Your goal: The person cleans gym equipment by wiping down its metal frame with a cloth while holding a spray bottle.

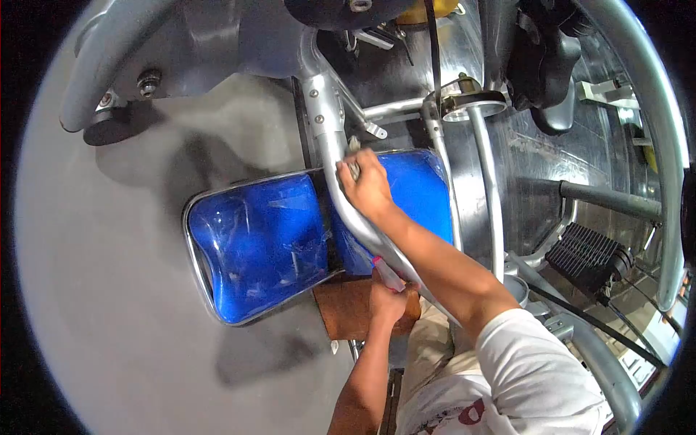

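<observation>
My right hand (368, 187) is closed on a small greyish wad, which looks like a cloth (354, 168), and presses it against a bent silver metal tube (341, 148). Lower down, my left hand (388, 299) grips a translucent bottle (390, 277) with a pink top, close to the same tube. Behind the tube lies a blue padded seat (417, 190) with a shiny, plastic-like covering. To its left is a matching blue pad (261, 243) in a metal rim. My right forearm covers part of the tube and seat.
A brown board-like piece (339, 312) sits below the pads. Silver frame tubes (487, 188) stand at the right, with a black ribbed pedal-like part (589, 254) farther right. A thick frame arm (119, 54) crosses the upper left above the grey floor (94, 290).
</observation>
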`<state>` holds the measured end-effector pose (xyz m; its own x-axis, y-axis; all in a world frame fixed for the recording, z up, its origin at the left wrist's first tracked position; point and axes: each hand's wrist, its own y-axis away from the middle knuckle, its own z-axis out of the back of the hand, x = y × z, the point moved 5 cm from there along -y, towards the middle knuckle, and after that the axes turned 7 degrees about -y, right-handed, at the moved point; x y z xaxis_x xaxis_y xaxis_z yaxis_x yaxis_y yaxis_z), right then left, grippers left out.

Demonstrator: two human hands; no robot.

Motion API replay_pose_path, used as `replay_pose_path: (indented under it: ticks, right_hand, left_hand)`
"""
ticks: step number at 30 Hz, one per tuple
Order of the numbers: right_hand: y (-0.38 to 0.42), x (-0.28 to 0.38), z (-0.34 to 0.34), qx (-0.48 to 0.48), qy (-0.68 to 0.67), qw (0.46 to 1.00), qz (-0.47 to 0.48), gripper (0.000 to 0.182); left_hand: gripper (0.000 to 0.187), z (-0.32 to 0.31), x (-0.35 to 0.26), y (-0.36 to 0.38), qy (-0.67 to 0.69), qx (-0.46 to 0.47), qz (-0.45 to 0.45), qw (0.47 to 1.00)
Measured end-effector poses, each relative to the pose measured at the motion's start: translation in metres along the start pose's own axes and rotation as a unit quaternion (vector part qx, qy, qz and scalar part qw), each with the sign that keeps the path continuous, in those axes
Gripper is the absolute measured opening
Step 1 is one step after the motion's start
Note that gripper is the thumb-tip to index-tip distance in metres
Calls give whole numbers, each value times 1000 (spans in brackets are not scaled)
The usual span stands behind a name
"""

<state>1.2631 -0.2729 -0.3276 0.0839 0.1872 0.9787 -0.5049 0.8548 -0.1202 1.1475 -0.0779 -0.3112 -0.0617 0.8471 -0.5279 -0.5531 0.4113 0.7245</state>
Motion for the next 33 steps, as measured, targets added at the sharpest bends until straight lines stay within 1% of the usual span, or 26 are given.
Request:
replay_pose_path:
  ticks: [1, 3, 4, 7, 8, 9, 10, 11, 12, 13, 14, 15, 16, 19, 22, 25, 26, 27, 29, 31, 32, 33]
  right_hand:
    - [10, 0, 5, 38, 8, 999, 21, 21]
    - [27, 3, 11, 89, 0, 996, 14, 18]
    - [31, 5, 12, 95, 7, 995, -7, 15]
    - [-8, -1, 0, 20, -23, 999, 18, 14]
    - [-28, 2, -5, -17, -22, 999, 41, 15]
    - [-46, 4, -8, -74, -27, 995, 53, 17]
    - [-59, 4, -15, -117, -35, 992, 15, 18]
    - [-66, 0, -23, -145, -14, 989, -8, 18]
    - [-66, 0, -28, -128, 17, 992, -12, 19]
    - [-62, 1, -32, -109, 49, 993, -15, 20]
    - [-56, 1, -33, -71, 61, 996, 7, 20]
    - [-46, 1, -27, -35, 73, 996, 30, 21]
    - [-39, 2, -20, -1, 85, 995, 55, 22]
    - [-3, -9, -4, 131, 54, 987, -78, 19]
    - [-2, -18, -10, 103, 52, 991, -72, 20]
    - [-28, -24, -22, 29, 82, 996, -5, 20]
    - [-41, -30, -27, 9, 78, 997, 2, 21]
    - [-55, -32, -30, -48, 75, 996, 1, 21]
    - [-74, -33, -36, -158, 69, 985, -4, 24]
    - [-70, -36, -38, -149, 72, 984, -61, 26]
    - [-67, -35, -39, -144, 74, 983, -89, 27]
    - [-61, -25, -39, -94, 74, 990, -69, 26]
  left_hand:
    - [76, 0, -3, -1, 18, 5, 4, 1000]
    - [77, 0, -1, -3, 27, -14, -33, 999]
    - [77, -2, 2, -3, 31, -22, -51, 998]
    - [72, -10, 14, -6, 102, -24, -43, 994]
    - [72, -9, 14, -7, 55, -29, -67, 996]
    - [71, -8, 15, -8, 8, -35, -90, 995]
    - [70, -7, 16, -9, -38, -41, -112, 992]
    - [66, -18, 43, -20, 44, -13, -71, 996]
    - [63, -39, 85, -35, 127, 14, -29, 991]
    - [62, -39, 87, -32, 130, 22, -7, 991]
    - [61, -40, 89, -29, 134, 30, 15, 990]
    - [62, -16, 41, -13, 55, 19, 13, 998]
    - [63, -2, 13, -6, -25, 9, 7, 1000]
    - [71, -11, 28, -16, 53, 15, -43, 998]
    - [84, -8, 19, -12, 106, -7, -93, 990]
    - [76, -8, 24, -13, 25, 1, -53, 998]
    - [80, -5, 19, -13, 12, 15, -24, 1000]
    - [83, -1, 9, -8, -1, 28, 6, 1000]
    - [85, -2, 11, -12, -34, 13, -9, 999]
    - [81, -5, 22, -15, -78, -41, -94, 992]
    - [74, -7, 31, -13, -69, -15, -62, 996]
    - [66, -5, 31, -13, -57, 10, -33, 998]
